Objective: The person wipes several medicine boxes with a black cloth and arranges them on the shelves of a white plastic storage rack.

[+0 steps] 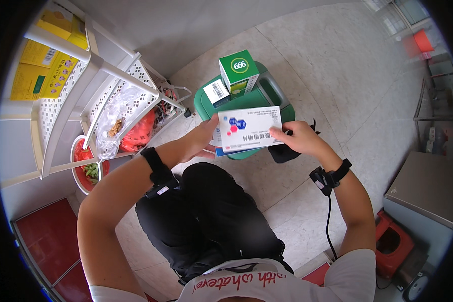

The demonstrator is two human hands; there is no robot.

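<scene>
My left hand (207,140) and my right hand (296,137) hold a white medicine box (249,130) at its two ends, its printed face turned up. Beneath it shows the edge of a blue box (234,151), partly hidden. The boxes are held over a green plastic stool or lidded container (253,101) with a grey handle. At its far side stand a tall green and white medicine box (239,71) and a smaller white and dark blue box (217,93), side by side.
A white wheeled shelf rack (98,62) at left carries yellow cartons (47,60) and plastic bags (126,113). A red-lined basket (86,166) holds green vegetables. A black object (283,153) lies beside the green stool. At right are a grey-topped cabinet (426,185) and a red stool (394,245).
</scene>
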